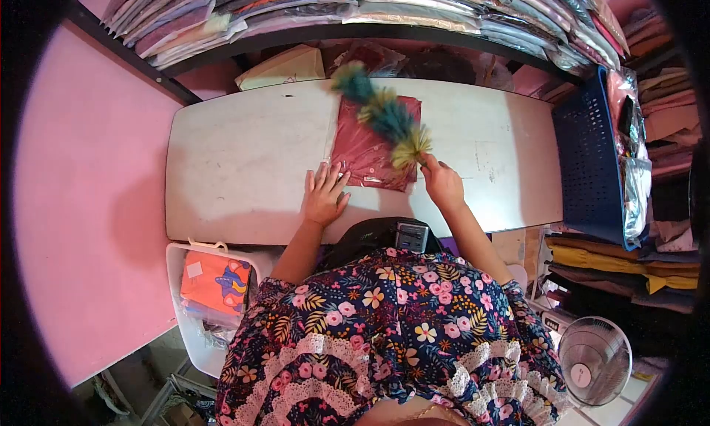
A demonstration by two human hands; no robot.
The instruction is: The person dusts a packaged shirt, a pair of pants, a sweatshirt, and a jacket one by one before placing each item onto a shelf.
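Note:
A folded dark red garment in a clear plastic bag (pixel 355 149) lies flat on the white table (pixel 244 160). Fingers spread, my left hand (pixel 324 194) rests at the bag's lower left corner, its fingertips over the plastic. My right hand (pixel 444 185) is closed round the handle end of a fluffy duster (pixel 388 119), banded in teal and yellow-green. The duster slants up and to the left across the bag, and its far tip is blurred.
Bagged garments fill the shelf (pixel 414 12) behind the table. A blue basket (pixel 592 160) stands at the right end, with a fan (pixel 594 359) below it. On the left, a white bin (pixel 200 345) holds an orange packaged item (pixel 211 282).

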